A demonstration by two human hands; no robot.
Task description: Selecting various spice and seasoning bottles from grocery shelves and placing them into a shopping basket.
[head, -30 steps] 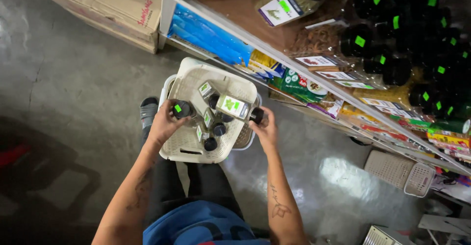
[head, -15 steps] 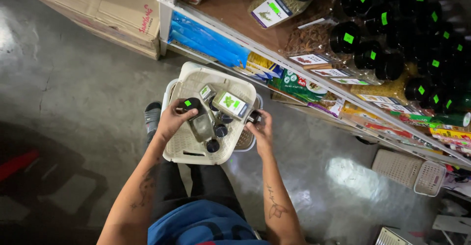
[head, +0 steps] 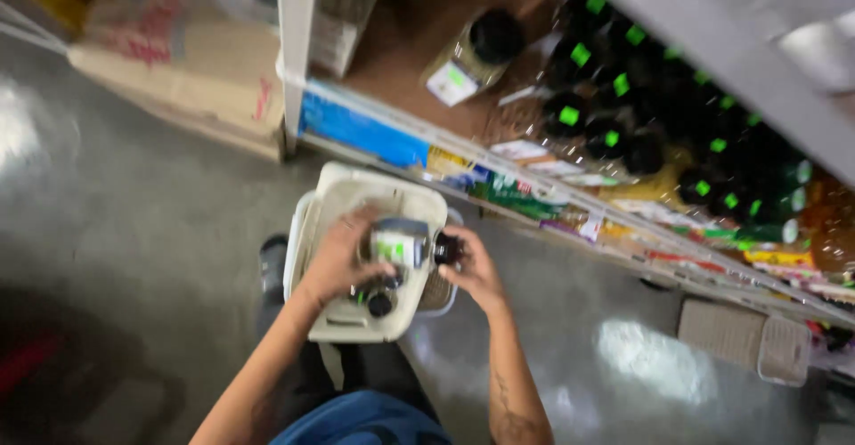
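Observation:
A white plastic basket (head: 331,197) sits on my lap, holding several small dark-capped bottles (head: 380,302). Across its top lies a bottle with a green and white label (head: 398,245) and a black cap (head: 448,248) pointing right. My left hand (head: 341,260) curls over the bottle's left end, inside the basket. My right hand (head: 473,273) grips the capped end at the basket's right rim. The view is blurred, so the fingers' exact hold is unclear.
A low shelf (head: 499,146) runs diagonally ahead, packed with dark bottles bearing green stickers (head: 623,115); a jar (head: 472,57) lies on its side there. A cardboard box (head: 178,80) stands at left, a flat grey crate (head: 744,342) on the concrete floor at right.
The view has swung closer to the shelf and blurred. My left hand moved right from its own black-capped bottle onto the labelled bottle. My right hand stays at the basket's right rim.

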